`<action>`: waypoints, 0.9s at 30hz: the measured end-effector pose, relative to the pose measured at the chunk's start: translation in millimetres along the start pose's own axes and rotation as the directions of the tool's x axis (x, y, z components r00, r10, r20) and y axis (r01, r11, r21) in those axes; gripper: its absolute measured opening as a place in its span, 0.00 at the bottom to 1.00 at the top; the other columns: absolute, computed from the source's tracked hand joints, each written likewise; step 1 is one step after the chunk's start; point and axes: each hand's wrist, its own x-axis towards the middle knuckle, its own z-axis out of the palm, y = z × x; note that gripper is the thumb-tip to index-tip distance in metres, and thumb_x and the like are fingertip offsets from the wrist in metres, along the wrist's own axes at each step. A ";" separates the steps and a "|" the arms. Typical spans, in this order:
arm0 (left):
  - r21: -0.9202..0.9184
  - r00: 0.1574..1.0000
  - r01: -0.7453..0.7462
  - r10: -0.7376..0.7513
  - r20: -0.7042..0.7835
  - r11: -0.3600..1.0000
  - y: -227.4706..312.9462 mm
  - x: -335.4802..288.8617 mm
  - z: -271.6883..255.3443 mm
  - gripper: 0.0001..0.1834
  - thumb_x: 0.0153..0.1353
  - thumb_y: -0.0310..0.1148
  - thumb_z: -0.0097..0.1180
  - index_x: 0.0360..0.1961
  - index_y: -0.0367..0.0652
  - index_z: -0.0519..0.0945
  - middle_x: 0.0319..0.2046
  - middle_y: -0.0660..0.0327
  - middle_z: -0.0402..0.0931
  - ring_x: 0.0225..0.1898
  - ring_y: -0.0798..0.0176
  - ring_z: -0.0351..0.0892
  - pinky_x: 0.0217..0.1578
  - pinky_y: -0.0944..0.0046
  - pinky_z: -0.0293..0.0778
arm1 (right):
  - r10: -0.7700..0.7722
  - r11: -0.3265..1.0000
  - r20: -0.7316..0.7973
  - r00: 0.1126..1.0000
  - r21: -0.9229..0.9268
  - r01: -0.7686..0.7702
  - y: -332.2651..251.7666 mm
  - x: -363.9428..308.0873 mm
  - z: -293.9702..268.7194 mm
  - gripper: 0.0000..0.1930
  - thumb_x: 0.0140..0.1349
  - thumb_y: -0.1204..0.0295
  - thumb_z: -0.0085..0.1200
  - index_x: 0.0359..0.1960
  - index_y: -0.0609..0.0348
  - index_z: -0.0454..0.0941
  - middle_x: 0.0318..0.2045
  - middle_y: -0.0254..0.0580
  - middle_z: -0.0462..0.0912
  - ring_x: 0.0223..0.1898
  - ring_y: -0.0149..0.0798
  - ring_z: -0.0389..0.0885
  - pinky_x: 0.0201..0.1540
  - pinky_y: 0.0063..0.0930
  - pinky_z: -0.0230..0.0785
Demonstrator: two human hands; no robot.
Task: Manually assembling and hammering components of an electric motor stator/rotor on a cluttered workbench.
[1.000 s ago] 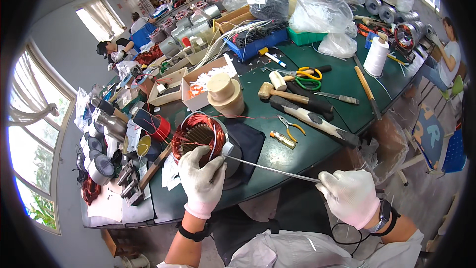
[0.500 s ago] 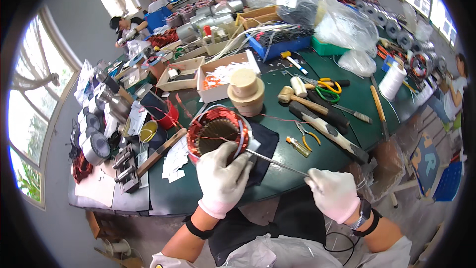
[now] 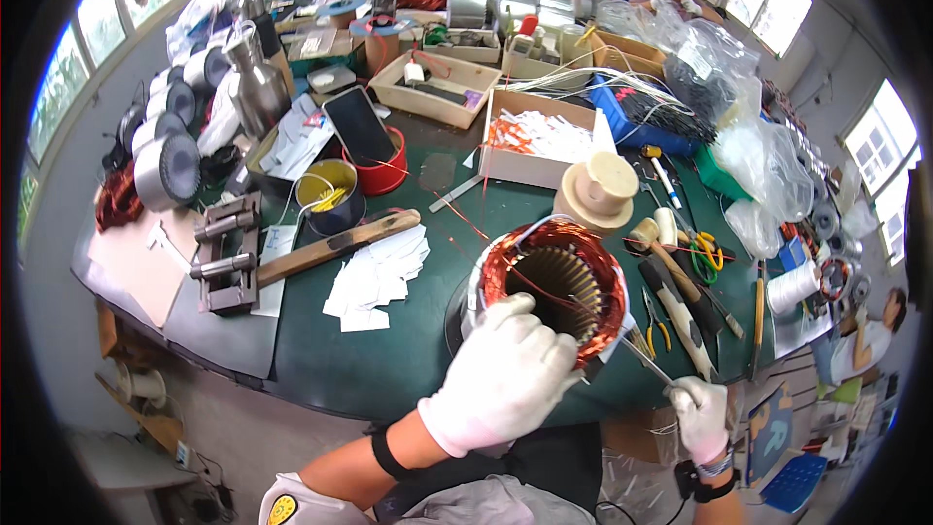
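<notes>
A motor stator (image 3: 604, 277) with copper windings and pale slot liners stands at the table's near edge, its bore facing up toward me. White lacing and a loose copper wire show at its rim. My white-gloved left hand (image 3: 510, 374) is closed over its near left rim, fingers bent at the bore's edge. To the right, my gloved right hand (image 3: 700, 413) grips a thin metal rod (image 3: 649, 358). That rod slants up toward the stator's right side; its handle is hidden in my fist, and I cannot tell whether its tip touches.
Behind the stator stands a stepped wooden block (image 3: 596, 192). Mallets (image 3: 675, 267), pliers (image 3: 656, 321) and scissors (image 3: 707, 255) lie at right. At left are paper slips (image 3: 374, 277), a wooden paddle (image 3: 340, 245), a metal fixture (image 3: 228, 258) and a red tub (image 3: 389, 175). Other people work beyond.
My view has swung left, so the table and stator appear farther right. My left hand stays on the stator's rim. My right hand still holds the rod, now lower and near the table's edge.
</notes>
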 end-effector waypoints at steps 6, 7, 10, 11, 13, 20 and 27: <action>0.005 0.999 0.012 -0.012 -0.050 1.000 0.2 -1.4 -1.4 0.23 0.46 0.35 0.77 0.43 0.41 0.83 0.27 0.63 0.72 0.35 0.57 0.78 0.60 0.47 0.74 | 0.105 0.993 0.025 0.994 0.050 -0.106 -10.1 -14.3 16.6 0.16 0.71 0.65 0.57 0.35 0.68 0.86 0.23 0.48 0.84 0.23 0.38 0.84 0.29 0.32 0.72; 0.003 0.998 0.005 -0.005 -0.060 1.000 -1.2 -3.4 -0.7 0.23 0.46 0.35 0.77 0.44 0.40 0.83 0.28 0.62 0.73 0.37 0.56 0.78 0.60 0.46 0.74 | 0.097 0.994 0.031 0.995 0.039 -0.099 -13.4 -13.7 14.4 0.16 0.71 0.65 0.57 0.35 0.68 0.86 0.23 0.48 0.84 0.23 0.38 0.84 0.29 0.32 0.72; -0.019 0.998 -0.016 0.015 -0.053 1.000 -1.3 -4.7 -4.5 0.23 0.47 0.35 0.77 0.45 0.43 0.84 0.34 0.60 0.78 0.41 0.55 0.80 0.60 0.45 0.74 | 0.109 0.993 0.022 0.994 0.034 -0.109 -17.1 -21.2 11.0 0.13 0.70 0.68 0.57 0.35 0.68 0.86 0.25 0.50 0.86 0.25 0.42 0.86 0.31 0.34 0.74; -0.022 0.998 -0.045 0.044 -0.044 0.999 3.5 -4.2 -9.0 0.22 0.48 0.35 0.76 0.46 0.45 0.84 0.38 0.59 0.79 0.43 0.54 0.81 0.61 0.45 0.74 | 0.111 0.993 0.010 0.994 0.028 -0.111 -20.2 -25.8 12.8 0.12 0.69 0.69 0.57 0.35 0.67 0.87 0.26 0.52 0.86 0.25 0.45 0.86 0.32 0.35 0.74; 0.035 0.991 -0.117 0.119 -0.054 0.993 15.9 -6.9 -6.4 0.21 0.50 0.33 0.74 0.48 0.50 0.85 0.46 0.58 0.81 0.48 0.54 0.82 0.62 0.44 0.73 | 0.177 0.984 -0.017 0.984 -0.013 -0.178 -36.1 -33.5 14.1 0.09 0.67 0.71 0.58 0.37 0.65 0.87 0.27 0.56 0.84 0.28 0.54 0.86 0.33 0.38 0.75; 0.131 0.981 -0.153 0.167 -0.102 0.979 25.4 -14.8 -9.2 0.13 0.48 0.27 0.74 0.37 0.46 0.88 0.44 0.63 0.82 0.47 0.55 0.82 0.59 0.44 0.75 | 0.039 0.994 0.030 0.999 -0.107 -0.035 -43.3 -52.6 -33.9 0.09 0.66 0.68 0.61 0.38 0.61 0.88 0.28 0.53 0.85 0.30 0.54 0.86 0.34 0.40 0.76; 0.162 0.901 0.313 -0.239 -0.361 0.936 7.3 -101.7 -60.4 0.11 0.47 0.17 0.69 0.32 0.40 0.83 0.40 0.54 0.78 0.46 0.47 0.77 0.52 0.49 0.74 | 0.203 0.976 -0.011 0.979 -0.073 -0.203 46.1 -44.2 -60.3 0.11 0.64 0.68 0.62 0.36 0.65 0.88 0.26 0.55 0.85 0.29 0.51 0.88 0.36 0.41 0.78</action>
